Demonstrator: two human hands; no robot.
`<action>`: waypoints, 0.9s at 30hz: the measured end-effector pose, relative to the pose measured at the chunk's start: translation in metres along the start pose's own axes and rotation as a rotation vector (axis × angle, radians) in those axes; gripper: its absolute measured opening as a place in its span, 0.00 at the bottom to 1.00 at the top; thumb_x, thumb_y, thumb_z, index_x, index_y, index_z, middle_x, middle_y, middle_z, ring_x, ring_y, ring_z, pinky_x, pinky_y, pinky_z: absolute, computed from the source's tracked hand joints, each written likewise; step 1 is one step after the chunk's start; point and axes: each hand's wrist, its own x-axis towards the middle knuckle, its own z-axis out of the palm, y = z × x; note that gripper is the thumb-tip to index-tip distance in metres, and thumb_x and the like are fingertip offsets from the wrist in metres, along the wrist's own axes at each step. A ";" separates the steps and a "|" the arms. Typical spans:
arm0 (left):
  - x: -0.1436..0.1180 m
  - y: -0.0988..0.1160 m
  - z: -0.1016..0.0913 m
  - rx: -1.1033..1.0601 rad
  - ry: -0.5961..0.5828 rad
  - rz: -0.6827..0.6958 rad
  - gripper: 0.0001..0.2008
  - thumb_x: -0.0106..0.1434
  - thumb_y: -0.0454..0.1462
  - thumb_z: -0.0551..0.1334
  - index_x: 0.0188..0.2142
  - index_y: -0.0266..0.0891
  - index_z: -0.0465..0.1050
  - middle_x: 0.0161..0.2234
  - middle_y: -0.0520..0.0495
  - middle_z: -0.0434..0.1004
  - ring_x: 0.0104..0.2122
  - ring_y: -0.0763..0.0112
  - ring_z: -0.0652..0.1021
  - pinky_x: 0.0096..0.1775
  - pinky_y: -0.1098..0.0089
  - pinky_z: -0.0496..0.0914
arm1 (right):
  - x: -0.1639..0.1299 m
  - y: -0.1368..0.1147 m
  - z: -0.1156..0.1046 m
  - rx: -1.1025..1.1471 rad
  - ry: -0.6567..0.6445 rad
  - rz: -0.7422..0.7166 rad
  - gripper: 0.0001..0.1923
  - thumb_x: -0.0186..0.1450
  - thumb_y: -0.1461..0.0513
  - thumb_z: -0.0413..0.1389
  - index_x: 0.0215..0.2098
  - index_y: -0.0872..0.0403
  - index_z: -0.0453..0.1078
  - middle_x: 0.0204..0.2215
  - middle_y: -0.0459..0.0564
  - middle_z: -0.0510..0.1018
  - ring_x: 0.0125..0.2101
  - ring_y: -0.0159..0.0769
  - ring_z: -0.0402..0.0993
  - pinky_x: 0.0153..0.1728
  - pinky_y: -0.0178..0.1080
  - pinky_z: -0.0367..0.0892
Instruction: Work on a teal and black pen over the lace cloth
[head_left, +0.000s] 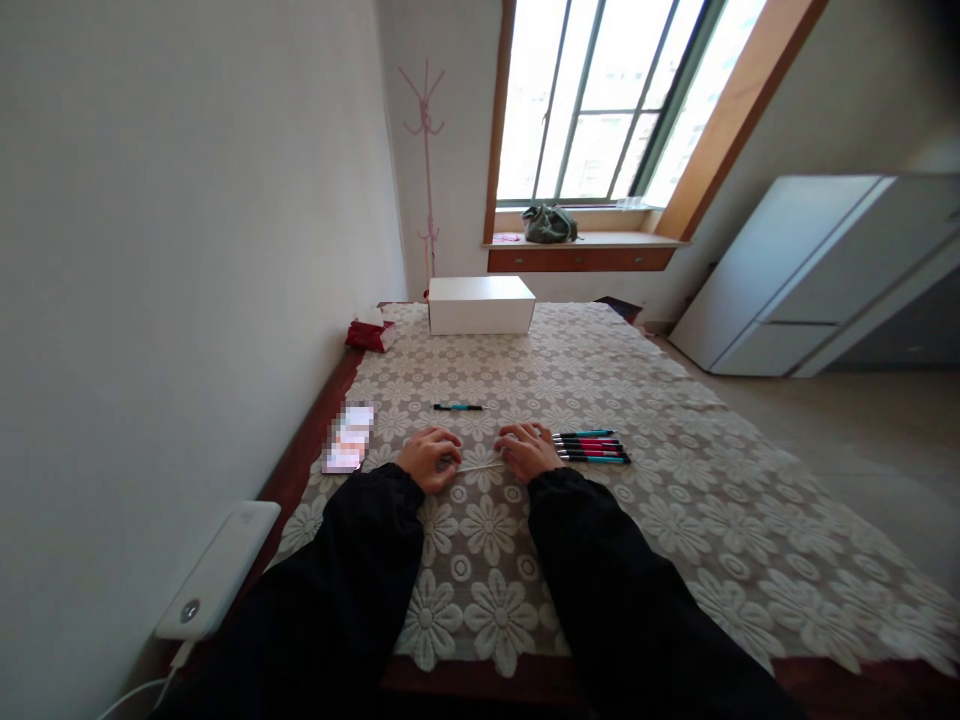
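Both hands are down on the cream floral lace tablecloth (600,520), the left hand (429,458) curled shut around one end of a thin pale rod-like pen part (480,466) and the right hand (527,450) pinching the other end, so the piece lies bridged between them just above the cloth. It looks slender enough that a hard pull or twist might bend it or send a small part skittering into the lace holes. The right hand sits touching the row of pink and teal pens (592,447), so one careless sweep could roll them, while the single teal pen (459,407) lies apart, farther out.
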 end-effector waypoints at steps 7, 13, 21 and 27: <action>-0.001 -0.001 -0.003 0.043 0.046 -0.077 0.12 0.50 0.29 0.62 0.33 0.45 0.77 0.45 0.49 0.79 0.51 0.58 0.73 0.56 0.55 0.67 | 0.001 0.000 0.002 0.034 0.007 0.016 0.04 0.64 0.61 0.60 0.34 0.45 0.77 0.48 0.46 0.78 0.52 0.41 0.67 0.58 0.49 0.48; -0.002 -0.001 -0.003 0.068 0.043 -0.110 0.07 0.52 0.32 0.64 0.31 0.44 0.78 0.46 0.48 0.78 0.51 0.57 0.73 0.55 0.55 0.67 | 0.001 -0.003 -0.002 0.031 0.017 0.008 0.04 0.64 0.62 0.59 0.34 0.45 0.76 0.50 0.46 0.77 0.53 0.41 0.67 0.58 0.50 0.48; -0.002 -0.001 -0.003 0.086 0.032 -0.133 0.02 0.53 0.35 0.65 0.28 0.43 0.76 0.47 0.47 0.78 0.52 0.56 0.72 0.55 0.54 0.67 | 0.000 -0.013 -0.013 0.118 0.010 -0.096 0.05 0.63 0.63 0.58 0.36 0.47 0.75 0.52 0.47 0.76 0.55 0.42 0.65 0.60 0.51 0.47; -0.001 -0.001 -0.004 0.091 0.022 -0.126 0.02 0.52 0.34 0.65 0.27 0.43 0.75 0.47 0.47 0.79 0.52 0.56 0.73 0.54 0.55 0.67 | -0.001 -0.017 -0.012 0.119 -0.051 -0.124 0.01 0.61 0.61 0.61 0.33 0.46 0.75 0.55 0.46 0.74 0.58 0.45 0.62 0.59 0.54 0.50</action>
